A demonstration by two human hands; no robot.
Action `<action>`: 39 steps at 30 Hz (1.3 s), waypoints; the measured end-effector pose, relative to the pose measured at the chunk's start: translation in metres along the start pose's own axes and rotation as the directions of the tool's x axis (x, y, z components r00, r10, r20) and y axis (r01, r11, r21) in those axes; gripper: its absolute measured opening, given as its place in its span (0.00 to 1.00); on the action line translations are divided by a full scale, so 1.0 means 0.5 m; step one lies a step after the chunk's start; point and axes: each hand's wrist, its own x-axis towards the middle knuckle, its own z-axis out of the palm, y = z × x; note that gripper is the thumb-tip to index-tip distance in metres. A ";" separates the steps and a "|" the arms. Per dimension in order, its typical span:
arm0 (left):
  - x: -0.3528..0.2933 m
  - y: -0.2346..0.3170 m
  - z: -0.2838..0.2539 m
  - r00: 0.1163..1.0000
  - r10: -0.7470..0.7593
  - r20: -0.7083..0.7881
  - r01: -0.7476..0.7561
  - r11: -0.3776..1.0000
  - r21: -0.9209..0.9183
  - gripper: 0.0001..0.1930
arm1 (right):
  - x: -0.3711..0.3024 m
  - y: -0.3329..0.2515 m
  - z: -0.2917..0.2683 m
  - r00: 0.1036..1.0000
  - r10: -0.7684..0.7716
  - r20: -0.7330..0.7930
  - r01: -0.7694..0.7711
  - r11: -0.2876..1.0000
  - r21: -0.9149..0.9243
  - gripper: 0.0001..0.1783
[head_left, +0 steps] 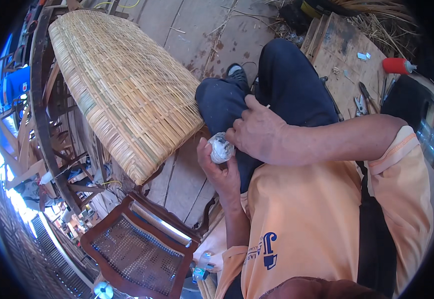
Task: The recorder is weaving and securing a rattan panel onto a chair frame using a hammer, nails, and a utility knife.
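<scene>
My left hand [223, 174] is closed around a small round white ball [221, 149], which looks wrapped in thin string or plastic and has a dark patch on top. Just above and to the right of it is my right hand [264, 130], its fingers curled, with one fingertip at the ball's edge. A tiny pale tip shows by the right hand's knuckles; what those fingers grip is hidden. Both hands are over my lap, in front of the dark trousers [296, 84].
Left of my knees lies a large woven rattan panel [127, 89]. A wooden chair with cane mesh [137, 254] stands at lower left, a plastic bottle [202, 266] beside it. On the right, a wooden board [344, 52] carries pliers [369, 97] and a red bottle [397, 66].
</scene>
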 end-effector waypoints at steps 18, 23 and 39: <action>0.005 -0.009 0.006 0.994 -0.110 -0.015 0.105 0.973 -0.205 0.34 | 0.014 -0.004 0.002 0.998 0.037 -0.049 -0.017 0.935 0.355 0.10; 0.001 -0.026 0.012 0.987 -0.160 -0.009 0.149 0.936 -0.318 0.34 | 0.005 -0.009 -0.013 0.990 -0.120 0.074 0.089 0.939 0.333 0.11; 0.007 -0.012 -0.008 0.990 -0.131 0.042 0.137 0.974 -0.180 0.32 | 0.027 0.012 -0.050 0.975 -0.114 0.193 0.036 0.929 0.367 0.14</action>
